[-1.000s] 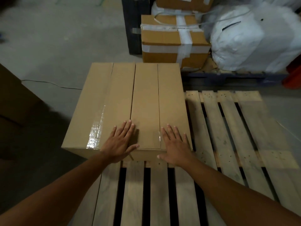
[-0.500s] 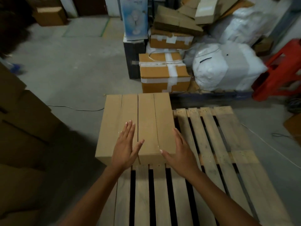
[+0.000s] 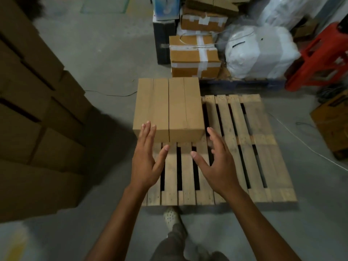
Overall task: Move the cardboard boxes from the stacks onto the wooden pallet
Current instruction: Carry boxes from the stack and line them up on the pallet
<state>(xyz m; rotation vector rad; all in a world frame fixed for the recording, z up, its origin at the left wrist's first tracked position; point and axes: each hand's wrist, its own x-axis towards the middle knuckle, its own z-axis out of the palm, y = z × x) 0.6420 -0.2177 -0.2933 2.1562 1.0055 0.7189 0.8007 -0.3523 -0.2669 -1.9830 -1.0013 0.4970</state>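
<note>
Several narrow cardboard boxes (image 3: 168, 108) stand side by side as one block on the far left corner of the wooden pallet (image 3: 244, 140). My left hand (image 3: 147, 157) hovers above the pallet just in front of the block, fingers straight, holding nothing. My right hand (image 3: 216, 162) is beside it to the right, fingers spread and empty, apart from the boxes. Tall stacks of cardboard boxes (image 3: 37, 113) fill the left side of the view.
Taped cartons (image 3: 194, 55), a white sack (image 3: 259, 51) and a red plastic stool (image 3: 318, 57) stand behind the pallet. Another carton (image 3: 333, 121) sits on the floor at right. A thin cable (image 3: 305, 144) runs across the concrete. My foot (image 3: 170, 217) is at the pallet's near edge.
Both hands have lifted off the top of the box block and drawn back toward me. The view has pulled away, so the whole pallet now shows.
</note>
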